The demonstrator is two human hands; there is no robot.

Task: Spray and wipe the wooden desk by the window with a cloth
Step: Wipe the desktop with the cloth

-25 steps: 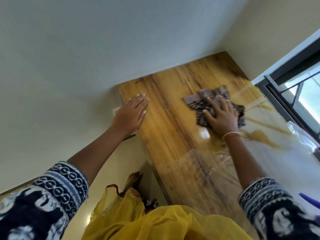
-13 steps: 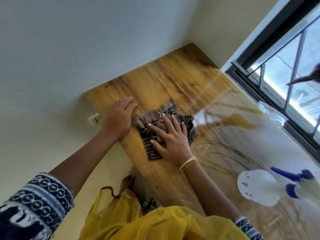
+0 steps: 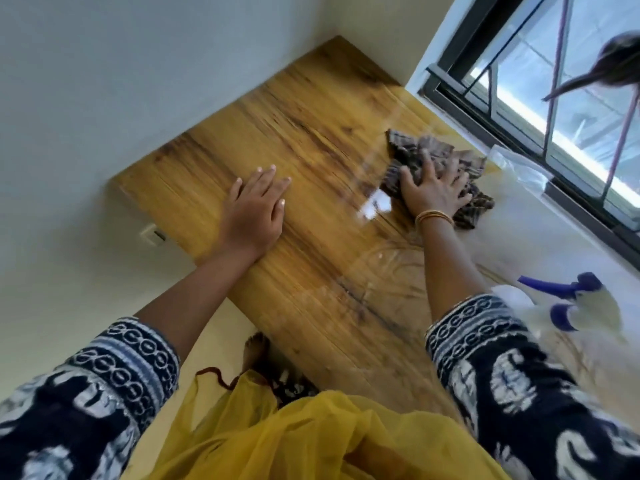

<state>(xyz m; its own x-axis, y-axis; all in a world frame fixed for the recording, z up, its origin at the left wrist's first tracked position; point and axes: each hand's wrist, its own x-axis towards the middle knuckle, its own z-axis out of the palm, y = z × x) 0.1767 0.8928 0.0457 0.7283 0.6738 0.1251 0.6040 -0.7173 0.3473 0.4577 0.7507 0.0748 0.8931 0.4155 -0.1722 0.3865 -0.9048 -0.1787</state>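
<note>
Wooden desk (image 3: 277,109) under flat left hand (image 3: 254,211); right hand (image 3: 433,192) spread on cloth (image 3: 433,154).

A room in a home; plain painted walls (image 3: 104,81); a wooden desk (image 3: 277,133) set in the corner under a barred window (image 3: 554,98); a wall socket (image 3: 153,234) beside it.

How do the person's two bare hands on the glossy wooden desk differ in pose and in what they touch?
The left hand lies flat, palm down on the bare wood of the glossy wooden desk; the right hand presses on the brown striped cloth. The right wrist wears thin gold bangles; the left wrist is bare. The right hand is nearer the window. Both rest on the desk.
</note>
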